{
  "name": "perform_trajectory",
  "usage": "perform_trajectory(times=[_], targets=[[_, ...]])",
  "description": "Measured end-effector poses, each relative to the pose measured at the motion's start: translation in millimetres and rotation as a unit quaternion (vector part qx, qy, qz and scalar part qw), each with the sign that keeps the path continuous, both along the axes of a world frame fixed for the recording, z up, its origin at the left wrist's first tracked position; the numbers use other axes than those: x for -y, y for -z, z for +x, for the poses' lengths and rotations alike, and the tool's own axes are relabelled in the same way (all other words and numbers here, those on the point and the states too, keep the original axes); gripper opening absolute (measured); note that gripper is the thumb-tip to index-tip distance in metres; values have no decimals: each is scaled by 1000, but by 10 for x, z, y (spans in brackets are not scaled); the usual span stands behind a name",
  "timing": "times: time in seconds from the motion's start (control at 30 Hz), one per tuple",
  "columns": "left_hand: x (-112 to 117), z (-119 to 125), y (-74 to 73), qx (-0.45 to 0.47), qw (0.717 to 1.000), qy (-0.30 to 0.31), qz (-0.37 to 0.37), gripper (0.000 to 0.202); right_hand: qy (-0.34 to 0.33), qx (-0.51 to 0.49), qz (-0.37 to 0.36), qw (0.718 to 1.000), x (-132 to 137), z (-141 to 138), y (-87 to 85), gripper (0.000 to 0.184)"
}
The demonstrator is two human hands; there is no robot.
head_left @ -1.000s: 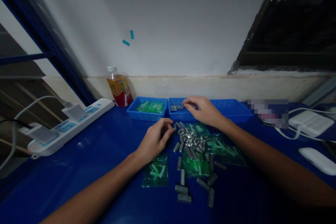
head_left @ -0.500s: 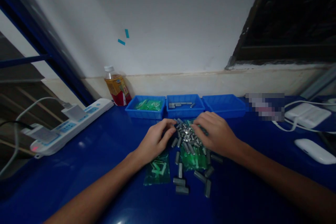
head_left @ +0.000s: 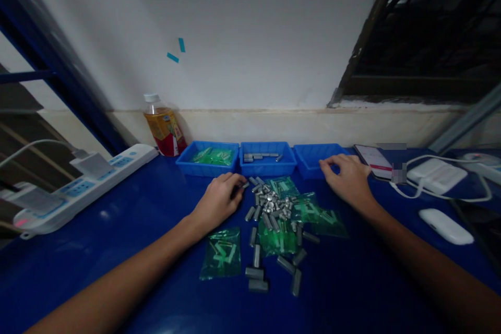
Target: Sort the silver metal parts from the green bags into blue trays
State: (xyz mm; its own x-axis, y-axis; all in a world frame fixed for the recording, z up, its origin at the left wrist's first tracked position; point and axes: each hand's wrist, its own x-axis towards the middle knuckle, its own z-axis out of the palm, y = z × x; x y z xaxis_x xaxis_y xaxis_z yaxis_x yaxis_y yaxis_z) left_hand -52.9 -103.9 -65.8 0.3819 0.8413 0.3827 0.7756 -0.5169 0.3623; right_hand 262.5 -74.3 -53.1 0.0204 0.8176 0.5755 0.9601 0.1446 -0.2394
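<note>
We see the left hand curled beside the metal pieces. Right hand rests at a blue tray. We can't tell either grip.

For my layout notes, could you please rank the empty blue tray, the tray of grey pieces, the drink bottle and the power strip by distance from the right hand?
From the right hand:
1. Empty blue plastic tray, at its fingertips.
2. Blue plastic tray of grey metal pieces, mid-row.
3. Plastic drink bottle, red-yellow label, by the wall.
4. White power strip, far left.
</note>
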Motion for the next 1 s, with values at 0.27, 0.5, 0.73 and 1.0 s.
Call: perform_trajectory(times=[0.27, 0.5, 0.73, 1.0], targets=[[274, 183, -200, 201, 974, 36, -100, 15, -233, 64, 110, 964, 464, -496, -189, 18], [478, 384, -223, 291, 940, 86, -156, 18, -365, 69, 58, 926, 772, -883, -145, 10], [479, 361, -222, 272, 947, 106, -132, 18, -344, 9, 42, 938, 742, -886, -63, 11], [486, 367, -222, 261, 950, 78, -150, 26, -360, 19, 77, 930, 799, -903, -92, 8]])
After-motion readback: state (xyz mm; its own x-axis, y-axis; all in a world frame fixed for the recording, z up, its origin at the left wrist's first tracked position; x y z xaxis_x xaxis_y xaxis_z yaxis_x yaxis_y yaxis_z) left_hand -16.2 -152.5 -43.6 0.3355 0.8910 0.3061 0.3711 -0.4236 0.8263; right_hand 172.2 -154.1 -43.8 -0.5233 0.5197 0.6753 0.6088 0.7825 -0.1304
